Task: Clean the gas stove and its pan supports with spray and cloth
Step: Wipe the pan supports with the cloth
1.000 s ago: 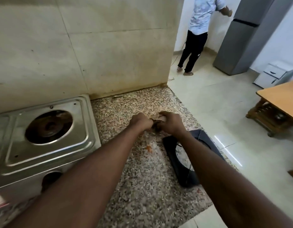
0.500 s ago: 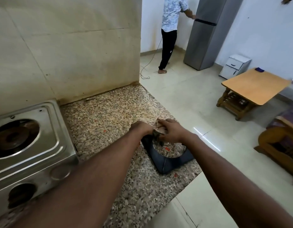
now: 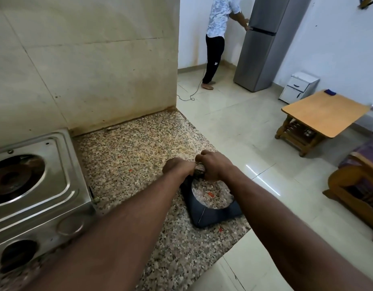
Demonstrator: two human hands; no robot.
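Observation:
A dark square pan support (image 3: 215, 214) lies flat on the speckled granite counter (image 3: 135, 156), near its right edge. My left hand (image 3: 177, 166) grips the support's far corner. My right hand (image 3: 215, 166) is curled round a small dirty cloth (image 3: 199, 172) and presses it against that same corner. Most of the cloth is hidden inside my fist. The steel gas stove (image 3: 34, 185) stands at the left, its burner wells bare. No spray bottle is in view.
A tiled wall (image 3: 87, 59) backs the counter. Beyond the counter edge the floor drops away to a room with a wooden table (image 3: 324, 112), a grey fridge (image 3: 263, 43), a small white cabinet (image 3: 299, 87) and a person (image 3: 217, 38) standing by the fridge.
My view has swung to the right, so the stove slid left. Both hands stay together at the support's far corner, the right hand shifting slightly with the cloth.

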